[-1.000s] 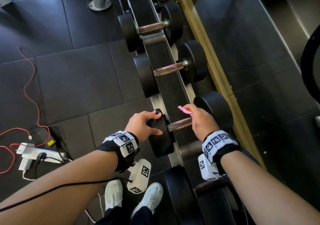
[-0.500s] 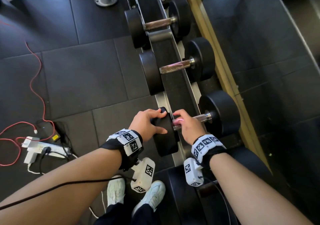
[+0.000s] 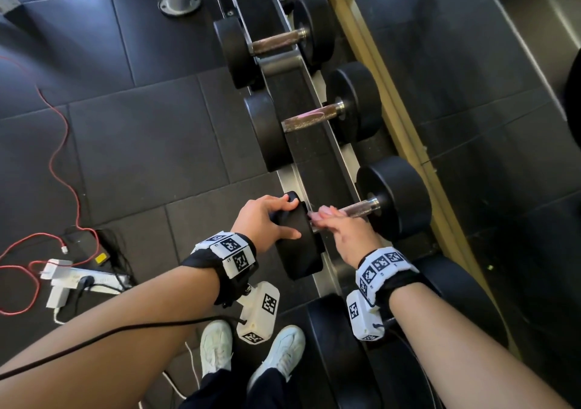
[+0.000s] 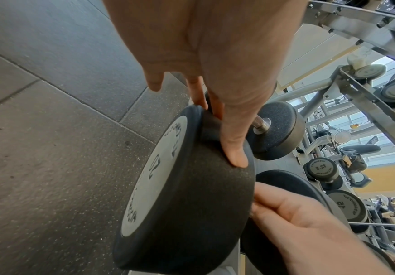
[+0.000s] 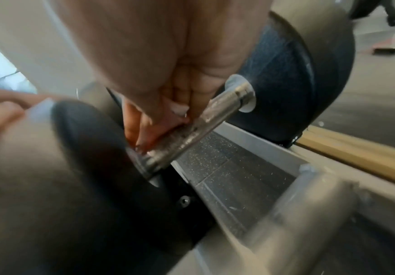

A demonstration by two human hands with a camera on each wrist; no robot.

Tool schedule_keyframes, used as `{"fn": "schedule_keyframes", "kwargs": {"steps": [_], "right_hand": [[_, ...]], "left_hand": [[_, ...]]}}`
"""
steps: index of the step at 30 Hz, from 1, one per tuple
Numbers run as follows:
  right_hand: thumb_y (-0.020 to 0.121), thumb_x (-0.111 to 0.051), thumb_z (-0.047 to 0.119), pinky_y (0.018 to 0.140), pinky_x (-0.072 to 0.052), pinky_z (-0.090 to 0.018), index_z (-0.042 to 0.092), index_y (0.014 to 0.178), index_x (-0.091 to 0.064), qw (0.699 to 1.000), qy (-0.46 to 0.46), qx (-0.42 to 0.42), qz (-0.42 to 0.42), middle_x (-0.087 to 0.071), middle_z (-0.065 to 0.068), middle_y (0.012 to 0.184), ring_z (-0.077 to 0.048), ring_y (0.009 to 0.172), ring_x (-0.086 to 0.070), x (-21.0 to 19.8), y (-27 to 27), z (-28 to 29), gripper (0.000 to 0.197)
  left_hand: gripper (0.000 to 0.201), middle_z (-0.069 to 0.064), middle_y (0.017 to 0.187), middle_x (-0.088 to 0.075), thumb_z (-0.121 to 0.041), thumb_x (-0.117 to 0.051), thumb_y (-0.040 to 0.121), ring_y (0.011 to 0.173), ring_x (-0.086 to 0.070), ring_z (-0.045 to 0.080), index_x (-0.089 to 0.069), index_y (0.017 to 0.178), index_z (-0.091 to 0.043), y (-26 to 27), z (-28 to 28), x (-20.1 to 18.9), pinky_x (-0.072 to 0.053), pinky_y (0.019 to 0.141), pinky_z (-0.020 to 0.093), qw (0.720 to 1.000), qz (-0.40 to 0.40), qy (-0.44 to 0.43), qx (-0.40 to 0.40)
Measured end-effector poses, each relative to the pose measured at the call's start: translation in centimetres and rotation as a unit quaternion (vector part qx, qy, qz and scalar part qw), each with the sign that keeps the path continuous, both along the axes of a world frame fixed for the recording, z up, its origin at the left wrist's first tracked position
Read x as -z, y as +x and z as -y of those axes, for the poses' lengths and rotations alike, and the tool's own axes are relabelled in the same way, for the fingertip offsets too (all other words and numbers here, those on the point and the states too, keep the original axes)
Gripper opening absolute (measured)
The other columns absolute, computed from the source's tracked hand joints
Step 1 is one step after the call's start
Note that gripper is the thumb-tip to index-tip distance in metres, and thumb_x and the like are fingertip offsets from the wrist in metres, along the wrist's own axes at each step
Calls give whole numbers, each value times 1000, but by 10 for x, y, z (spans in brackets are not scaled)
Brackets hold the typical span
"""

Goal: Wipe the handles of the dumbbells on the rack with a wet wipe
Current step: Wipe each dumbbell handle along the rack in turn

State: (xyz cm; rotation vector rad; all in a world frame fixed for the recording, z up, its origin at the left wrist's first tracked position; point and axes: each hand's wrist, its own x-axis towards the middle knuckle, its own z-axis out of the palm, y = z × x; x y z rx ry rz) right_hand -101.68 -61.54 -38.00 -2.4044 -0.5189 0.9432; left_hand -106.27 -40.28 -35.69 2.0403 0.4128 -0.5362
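Whereas a second ago the right hand was raised off the bar with the wet wipe, it now grips the handle at its near end, wipe pinched against the metal. Left hand still clasps the near weight head, at 9 o'clock of the handle. Judgement: wiping of this nearest dumbbell has begun; the handles at 12 o'clock follow or precede.
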Motion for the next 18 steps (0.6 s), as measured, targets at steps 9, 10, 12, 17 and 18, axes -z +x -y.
{"fn": "schedule_keyframes", "kwargs": {"steps": [9,10,12,17,18], "right_hand": [[97,-56,5,59,-60,-24,17,114,-64,741,194,641,-41,-58,-3,111,-23,96,-62,-4,-37,8,22],[96,-58,2,55,-58,-23,11,111,-63,713,193,673,-29,-58,-6,107,-25,93,-63,0,-37,8,18],[94,-58,-1,51,-56,-20,6,104,-61,678,190,710,1,-58,-8,99,-29,90,-65,9,-36,6,12],[95,-52,-4,60,-59,-22,16,90,-51,650,209,731,17,-57,-2,91,-17,79,-67,19,-33,-10,21],[94,-52,-4,62,-58,-23,20,86,-49,645,207,736,20,-57,1,90,-13,75,-66,20,-34,-13,25]], "left_hand": [[65,-15,136,-55,-24,-90,63,127,-49,6,-66,122,-37,0,0,5,-29,104,18,1000,5,6,-2],[65,-16,136,-55,-24,-90,63,127,-49,5,-65,122,-38,0,0,6,-28,103,17,1000,7,7,-1],[65,-17,136,-55,-25,-90,64,126,-48,2,-65,122,-39,-1,0,7,-27,102,15,1000,13,7,4],[63,-17,133,-56,-27,-89,65,120,-46,-4,-65,122,-39,0,-4,10,-27,99,13,999,26,8,23],[63,-17,133,-56,-28,-89,65,120,-46,-5,-65,122,-39,1,-5,11,-27,100,13,999,27,9,26]]}}
